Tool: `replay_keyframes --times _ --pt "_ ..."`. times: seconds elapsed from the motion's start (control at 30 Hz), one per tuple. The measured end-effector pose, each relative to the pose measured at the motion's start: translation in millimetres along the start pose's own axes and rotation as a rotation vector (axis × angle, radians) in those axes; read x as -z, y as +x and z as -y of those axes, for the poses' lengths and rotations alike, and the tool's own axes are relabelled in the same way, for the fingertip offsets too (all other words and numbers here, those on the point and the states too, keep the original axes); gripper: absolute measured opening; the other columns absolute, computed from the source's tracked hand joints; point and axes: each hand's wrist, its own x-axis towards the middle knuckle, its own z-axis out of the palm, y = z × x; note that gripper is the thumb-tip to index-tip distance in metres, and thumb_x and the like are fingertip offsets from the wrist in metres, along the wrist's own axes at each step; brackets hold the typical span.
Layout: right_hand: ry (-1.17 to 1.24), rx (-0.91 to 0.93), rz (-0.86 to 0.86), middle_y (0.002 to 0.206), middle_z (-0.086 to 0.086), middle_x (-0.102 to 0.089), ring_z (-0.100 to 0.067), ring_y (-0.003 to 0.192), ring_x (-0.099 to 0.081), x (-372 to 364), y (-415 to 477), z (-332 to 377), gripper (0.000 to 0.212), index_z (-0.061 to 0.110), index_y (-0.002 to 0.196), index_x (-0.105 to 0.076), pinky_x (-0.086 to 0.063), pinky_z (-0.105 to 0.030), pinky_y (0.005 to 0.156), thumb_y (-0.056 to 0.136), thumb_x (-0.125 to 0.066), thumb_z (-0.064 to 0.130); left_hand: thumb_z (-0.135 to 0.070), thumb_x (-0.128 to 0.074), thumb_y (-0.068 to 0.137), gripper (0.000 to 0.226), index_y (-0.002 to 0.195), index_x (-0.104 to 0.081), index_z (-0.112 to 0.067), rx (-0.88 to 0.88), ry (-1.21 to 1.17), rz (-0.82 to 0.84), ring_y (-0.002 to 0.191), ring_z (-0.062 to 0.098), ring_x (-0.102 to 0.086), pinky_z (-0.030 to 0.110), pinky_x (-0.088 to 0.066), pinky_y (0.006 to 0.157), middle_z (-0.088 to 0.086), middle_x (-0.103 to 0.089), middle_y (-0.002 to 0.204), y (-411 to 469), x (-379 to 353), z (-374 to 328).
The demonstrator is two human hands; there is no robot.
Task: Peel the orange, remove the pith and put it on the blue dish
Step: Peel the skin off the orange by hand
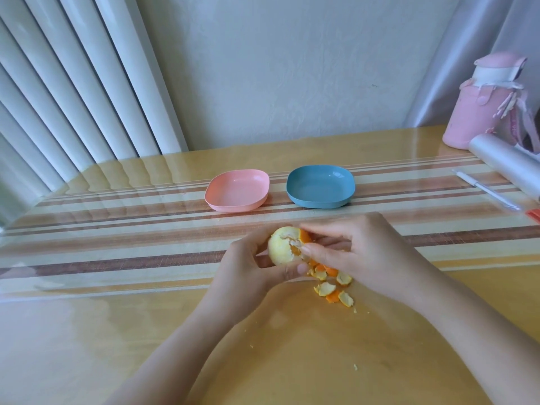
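The orange (282,247) is mostly bare of skin and covered in pale pith, with a strip of orange peel left on its right side. My left hand (248,264) grips it from below and behind, just above the table. My right hand (356,249) comes in from the right and pinches at the peel and pith on the fruit's right side with thumb and forefinger. Several torn peel pieces (330,287) lie on the table under my right hand. The blue dish (320,187) stands empty farther back, to the right of centre.
An empty pink dish (237,190) sits left of the blue one. At the far right stand a pink bottle (482,103), a clear plastic roll (505,159) and a white pen (486,190). White radiator pipes (73,97) rise at the back left. Small peel crumbs dot the near tabletop.
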Motion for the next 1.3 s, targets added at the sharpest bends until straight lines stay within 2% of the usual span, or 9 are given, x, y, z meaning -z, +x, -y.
replay_keyframes --times 0.1,0.17,0.3,0.5,0.73,0.93,1.03,1.13,1.3 --pt "-0.105 0.053 -0.009 0.081 0.01 -0.073 -0.009 0.084 -0.068 -5 -1 3 0.034 0.022 0.113 -0.072 -0.056 -0.03 0.075 0.082 -0.061 0.032 -0.031 -0.083 0.059 0.049 0.106 -0.068 -0.032 -0.054 0.072 -0.033 0.091 0.009 -0.071 0.024 -0.057 0.081 -0.009 -0.075 0.096 -2 -3 0" --pt "-0.229 0.115 -0.044 0.065 0.0 -0.066 -0.019 0.068 -0.063 -10 -1 1 0.04 0.013 0.102 -0.074 -0.052 -0.04 0.064 0.077 -0.053 0.036 -0.033 -0.083 0.059 0.046 0.102 -0.067 -0.037 -0.077 0.102 -0.051 0.089 0.007 -0.071 0.022 -0.056 0.08 -0.013 -0.075 0.094 -4 -6 -2" --pt "-0.333 0.18 -0.101 0.051 0.004 -0.051 -0.014 0.049 -0.045 -13 1 3 0.039 0.004 0.098 -0.075 -0.04 -0.025 0.047 0.068 -0.055 0.018 -0.032 -0.084 0.063 0.046 0.106 -0.068 -0.033 -0.1 0.112 -0.059 0.088 0.009 -0.071 0.024 -0.057 0.079 -0.01 -0.075 0.094 -6 -10 -3" --pt "-0.351 0.276 -0.112 0.05 0.011 -0.038 -0.006 0.047 -0.032 -11 1 4 0.043 0.006 0.106 -0.074 -0.028 -0.015 0.046 0.071 -0.052 0.014 -0.025 -0.086 0.063 0.052 0.112 -0.068 -0.024 -0.103 0.13 -0.08 0.086 0.007 -0.071 0.021 -0.056 0.076 -0.009 -0.075 0.093 -7 -10 -4" --pt "-0.305 0.29 -0.093 0.056 0.011 -0.05 -0.01 0.056 -0.044 -9 1 -4 0.044 0.008 0.116 -0.07 -0.037 -0.009 0.053 0.073 -0.058 0.013 -0.022 -0.085 0.06 0.052 0.109 -0.067 -0.028 -0.076 0.085 -0.047 0.088 0.005 -0.071 0.017 -0.055 0.076 -0.011 -0.076 0.094 -6 -5 -7" --pt "0.115 0.105 0.02 0.091 0.019 -0.074 0.006 0.082 -0.068 10 -2 -8 0.037 0.027 0.116 -0.067 -0.055 -0.018 0.08 0.082 -0.073 0.016 -0.023 -0.083 0.056 0.055 0.108 -0.065 -0.031 -0.064 0.043 0.019 0.092 0.01 -0.072 0.019 -0.055 0.079 -0.007 -0.076 0.097 -5 1 -12" --pt "-0.138 0.235 -0.069 0.07 0.002 -0.071 -0.013 0.064 -0.066 3 -1 -2 0.029 0.016 0.111 -0.073 -0.054 -0.032 0.062 0.084 -0.065 0.015 -0.025 -0.084 0.057 0.054 0.107 -0.066 -0.031 -0.074 0.048 0.008 0.091 0.011 -0.072 0.022 -0.056 0.08 -0.006 -0.076 0.097 -6 0 -11" --pt "-0.348 0.312 -0.104 0.05 0.004 -0.047 -0.014 0.046 -0.042 -5 1 2 0.032 0.006 0.102 -0.076 -0.041 -0.026 0.045 0.075 -0.058 0.009 -0.028 -0.084 0.058 0.052 0.108 -0.067 -0.029 -0.083 0.064 -0.006 0.091 0.012 -0.072 0.027 -0.057 0.082 -0.006 -0.076 0.096 -7 -2 -9" --pt "-0.445 0.398 -0.167 0.049 0.008 -0.034 -0.011 0.047 -0.03 -5 3 -3 0.03 0.003 0.077 -0.076 -0.028 -0.02 0.045 0.078 -0.047 0.011 -0.029 -0.084 0.058 0.052 0.107 -0.068 -0.029 -0.08 0.075 -0.001 0.09 0.011 -0.072 0.026 -0.057 0.081 -0.006 -0.076 0.095 -8 -4 -8"
